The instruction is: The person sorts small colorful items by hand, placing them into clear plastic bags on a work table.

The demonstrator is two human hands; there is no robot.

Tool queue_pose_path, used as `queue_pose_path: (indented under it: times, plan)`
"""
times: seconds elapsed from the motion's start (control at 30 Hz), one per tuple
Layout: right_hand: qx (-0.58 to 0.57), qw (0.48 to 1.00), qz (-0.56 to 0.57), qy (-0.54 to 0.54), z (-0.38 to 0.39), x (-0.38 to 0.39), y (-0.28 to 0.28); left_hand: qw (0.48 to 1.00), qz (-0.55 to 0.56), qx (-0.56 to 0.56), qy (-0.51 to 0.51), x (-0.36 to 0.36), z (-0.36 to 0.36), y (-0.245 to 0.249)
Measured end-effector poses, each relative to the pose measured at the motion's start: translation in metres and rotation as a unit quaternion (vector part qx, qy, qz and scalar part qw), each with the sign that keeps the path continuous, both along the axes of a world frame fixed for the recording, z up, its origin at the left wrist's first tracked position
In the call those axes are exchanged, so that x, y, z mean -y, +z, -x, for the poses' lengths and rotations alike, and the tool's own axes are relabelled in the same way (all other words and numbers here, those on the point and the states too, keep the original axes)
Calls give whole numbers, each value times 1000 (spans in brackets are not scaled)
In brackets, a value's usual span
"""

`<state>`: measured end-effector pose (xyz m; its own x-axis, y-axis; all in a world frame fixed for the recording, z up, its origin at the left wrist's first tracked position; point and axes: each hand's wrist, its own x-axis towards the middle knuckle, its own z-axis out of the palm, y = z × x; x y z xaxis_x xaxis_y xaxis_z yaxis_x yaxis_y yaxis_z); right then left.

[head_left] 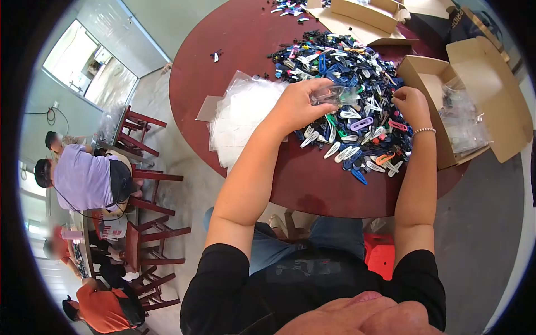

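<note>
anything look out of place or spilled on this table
One small dark hair clip lies alone on the round dark red table, well apart from the heap of coloured snap hair clips. Nothing looks spilled or damaged.

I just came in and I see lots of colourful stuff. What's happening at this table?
A person sits at a round red table heaped with colourful hair clips. The left hand holds a small clear bag over the heap; the right hand touches the clips. A stack of clear bags lies to the left, an open cardboard box on the right.
</note>
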<state>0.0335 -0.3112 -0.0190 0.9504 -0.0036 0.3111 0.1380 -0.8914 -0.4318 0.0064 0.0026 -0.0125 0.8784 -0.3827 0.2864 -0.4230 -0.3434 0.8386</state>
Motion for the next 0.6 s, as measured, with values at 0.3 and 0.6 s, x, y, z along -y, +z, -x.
queue_pose_path:
  times: [0.3, 0.6]
  plan:
    - [30, 997, -43, 54, -2, -33, -11, 1000, 17, -5, -13, 0, -3, -5]
    - [47, 997, -49, 42, -4, -37, -18, 1000, -5, -11, -10, 1, 0, -1]
